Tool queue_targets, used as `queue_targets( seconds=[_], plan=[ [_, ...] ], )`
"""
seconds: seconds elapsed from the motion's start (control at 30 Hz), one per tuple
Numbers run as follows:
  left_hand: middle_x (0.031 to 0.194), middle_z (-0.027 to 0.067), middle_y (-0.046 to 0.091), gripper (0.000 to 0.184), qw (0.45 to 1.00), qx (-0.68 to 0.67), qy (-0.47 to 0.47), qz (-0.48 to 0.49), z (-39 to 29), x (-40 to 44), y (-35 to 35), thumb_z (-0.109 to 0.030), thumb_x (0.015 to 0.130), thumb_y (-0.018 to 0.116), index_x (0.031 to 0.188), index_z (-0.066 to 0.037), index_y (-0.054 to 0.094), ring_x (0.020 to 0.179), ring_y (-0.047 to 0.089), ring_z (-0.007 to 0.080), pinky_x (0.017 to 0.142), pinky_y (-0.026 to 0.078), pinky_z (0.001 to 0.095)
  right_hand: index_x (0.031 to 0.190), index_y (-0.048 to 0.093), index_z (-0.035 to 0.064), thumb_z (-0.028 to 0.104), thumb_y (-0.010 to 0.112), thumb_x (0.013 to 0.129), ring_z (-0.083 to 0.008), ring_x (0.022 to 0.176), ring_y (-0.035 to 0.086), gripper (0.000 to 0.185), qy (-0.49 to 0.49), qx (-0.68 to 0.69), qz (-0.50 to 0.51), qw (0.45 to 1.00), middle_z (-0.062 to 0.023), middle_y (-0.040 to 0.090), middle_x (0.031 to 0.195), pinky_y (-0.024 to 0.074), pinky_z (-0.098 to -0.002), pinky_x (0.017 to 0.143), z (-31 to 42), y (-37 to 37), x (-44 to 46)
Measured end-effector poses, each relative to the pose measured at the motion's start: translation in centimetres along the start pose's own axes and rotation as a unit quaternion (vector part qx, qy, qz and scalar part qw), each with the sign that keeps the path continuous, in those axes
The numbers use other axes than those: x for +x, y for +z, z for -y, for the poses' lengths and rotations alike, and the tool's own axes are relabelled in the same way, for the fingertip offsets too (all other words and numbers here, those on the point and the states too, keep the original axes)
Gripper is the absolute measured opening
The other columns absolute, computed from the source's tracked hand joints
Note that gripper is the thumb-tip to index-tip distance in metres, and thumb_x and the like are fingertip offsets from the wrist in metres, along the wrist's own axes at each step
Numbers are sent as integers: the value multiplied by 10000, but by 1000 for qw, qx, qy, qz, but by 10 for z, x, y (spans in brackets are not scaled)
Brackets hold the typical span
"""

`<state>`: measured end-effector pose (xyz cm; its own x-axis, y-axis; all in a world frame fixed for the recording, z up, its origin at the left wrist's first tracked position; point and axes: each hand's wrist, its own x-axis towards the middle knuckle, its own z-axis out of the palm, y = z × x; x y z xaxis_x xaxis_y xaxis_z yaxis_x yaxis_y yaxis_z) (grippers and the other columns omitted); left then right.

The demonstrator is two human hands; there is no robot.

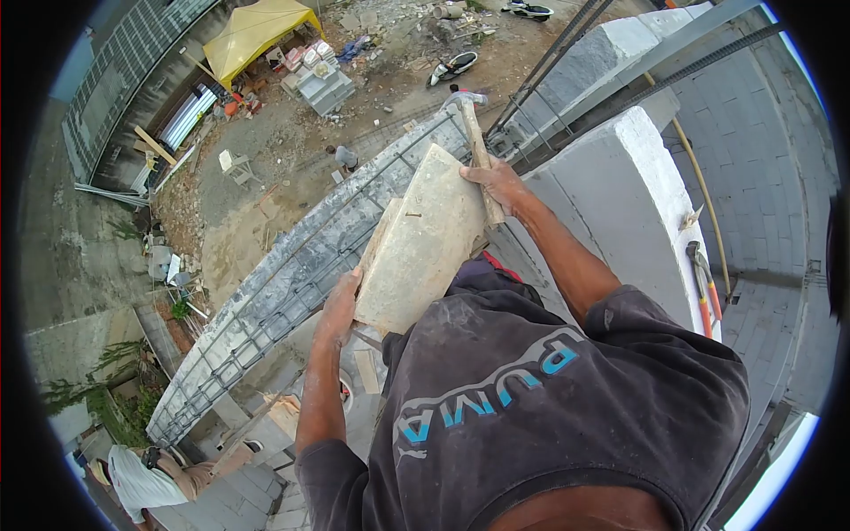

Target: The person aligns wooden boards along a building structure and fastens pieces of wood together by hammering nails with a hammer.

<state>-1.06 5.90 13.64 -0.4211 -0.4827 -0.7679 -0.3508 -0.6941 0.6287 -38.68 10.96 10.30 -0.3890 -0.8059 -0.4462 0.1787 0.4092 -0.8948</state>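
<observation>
A pale, worn wooden board [416, 248] is held tilted in front of my body, with a nail [413, 214] showing on its face. My left hand [341, 305] is closed on its lower left edge, where another strip of wood shows behind it. My right hand [498, 188] is wrapped round the wooden handle of a hammer [475, 133], its metal head pointing up and away from me. The fingertips of that hand touch the board's upper right edge. Part of the board's far side is hidden.
A rebar cage [292, 283] runs diagonally along the beam ahead, with a drop to the ground beyond. Orange-handled cutters [706, 288] lie on the block wall [611, 195] at right. One worker [146, 478] is at lower left; another person [345, 157] is below, near a yellow canopy [257, 35].
</observation>
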Motion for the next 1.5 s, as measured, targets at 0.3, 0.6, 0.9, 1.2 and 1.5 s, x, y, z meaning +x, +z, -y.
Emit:
queue_targets(
  seconds=[0.3,0.6,0.9,1.2,1.5],
  plan=[
    [1249,162,562,840,997,27,43,60,-1,-10,-6,-405,778,768,1422,3,415,1107,579,239,852,513,351,1141,627,-10,260,774,844,-180,851,625,427,27,35,12,999,-81,662,986,512,-351,772,-9,2,9],
    [1155,137,613,748,995,-66,10,70,29,4,-22,-373,810,730,1391,2,444,964,653,223,697,545,299,1056,626,-45,320,742,822,-308,881,655,448,-3,-227,-80,971,-183,659,940,501,-420,803,12,32,1],
    [1271,143,622,792,984,-143,2,103,54,19,-25,-428,813,741,1423,-28,432,1101,665,289,834,587,425,1046,577,-29,200,643,798,-460,1025,589,344,-150,-332,-126,923,-267,612,999,459,-519,912,-18,24,-50],
    [1180,122,655,638,968,-241,1,76,81,40,-27,-409,878,704,1354,-42,492,977,682,251,718,572,352,1218,536,-37,216,643,847,-475,1082,589,461,-23,-345,-98,933,-286,624,1109,458,-512,950,-11,-4,-114],
    [1039,62,679,483,932,-360,26,21,120,96,7,-405,904,684,1227,-69,556,782,651,161,582,494,260,1219,527,-15,233,670,777,-389,1001,626,526,111,-309,-18,945,-243,634,1024,469,-467,879,-64,-10,-138]
  ],
)
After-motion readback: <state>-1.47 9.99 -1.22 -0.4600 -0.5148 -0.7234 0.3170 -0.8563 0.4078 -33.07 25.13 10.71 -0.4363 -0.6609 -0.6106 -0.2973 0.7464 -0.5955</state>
